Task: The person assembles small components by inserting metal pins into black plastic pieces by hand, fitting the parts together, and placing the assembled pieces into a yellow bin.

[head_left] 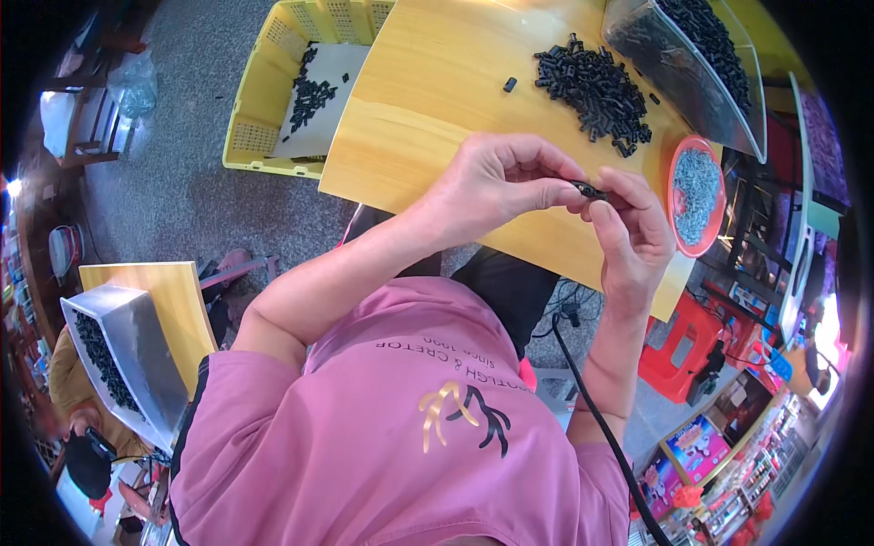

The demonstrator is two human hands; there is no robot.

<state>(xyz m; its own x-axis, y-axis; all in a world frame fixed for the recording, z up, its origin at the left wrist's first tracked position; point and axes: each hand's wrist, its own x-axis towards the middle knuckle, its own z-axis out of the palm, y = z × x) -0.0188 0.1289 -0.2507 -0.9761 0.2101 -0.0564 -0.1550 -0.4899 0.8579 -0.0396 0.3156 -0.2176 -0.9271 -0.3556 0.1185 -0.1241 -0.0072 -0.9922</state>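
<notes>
Between the fingertips of both hands is a small black plastic part (587,189), held over the near right side of the wooden table (428,100). My left hand (510,182) pinches its left end between thumb and fingers. From the other side my right hand (633,223) closes thumb and fingers on its right end. Fingertips hide much of the part, so its exact kind is unclear. Beyond the hands lies a heap of similar short black parts (596,96), with one loose part (510,85) to its left. A red bowl (676,205) of small silvery metal pieces stands right of my right hand.
A clear bin (728,118) of black parts stands at the far right. Left of the table, a yellow crate (246,136) holds more on a pale sheet. At lower left a person sits by another clear tub (150,337). A red stool (678,359) and black cable (592,400) are at right.
</notes>
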